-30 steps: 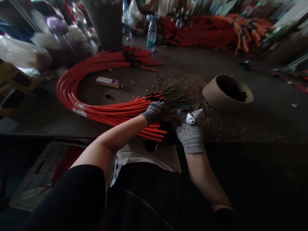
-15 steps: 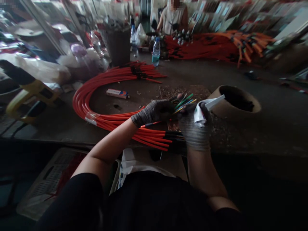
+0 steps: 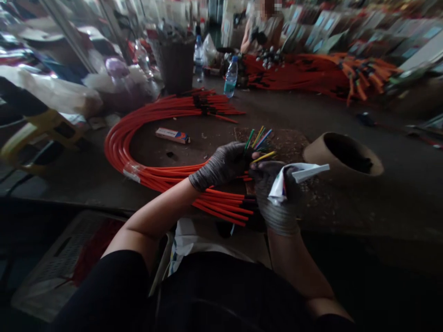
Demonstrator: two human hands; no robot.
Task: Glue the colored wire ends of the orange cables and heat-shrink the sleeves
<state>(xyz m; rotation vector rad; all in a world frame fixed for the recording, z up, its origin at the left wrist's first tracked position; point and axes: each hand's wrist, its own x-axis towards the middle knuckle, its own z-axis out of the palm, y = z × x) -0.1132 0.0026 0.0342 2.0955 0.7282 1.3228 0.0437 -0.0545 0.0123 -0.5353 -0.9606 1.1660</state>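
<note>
- Wires (image 3: 263, 139) fan up and right from our left hand (image 3: 226, 161), over the table (image 3: 294, 113); its fingers close around them.
- Yellow wire (image 3: 265, 157) slants lower, its long axis pointing right, nearest our right hand (image 3: 265, 188).
- White tube (image 3: 278, 186) lies across that hand; we cannot tell whether its fingers pinch anything.
- Dark gloves hide the wires' lower ends from us.

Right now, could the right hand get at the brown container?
Probably yes: nothing tall stands between the right hand and the brown container, though the white tube it holds may hinder grasping.
</note>
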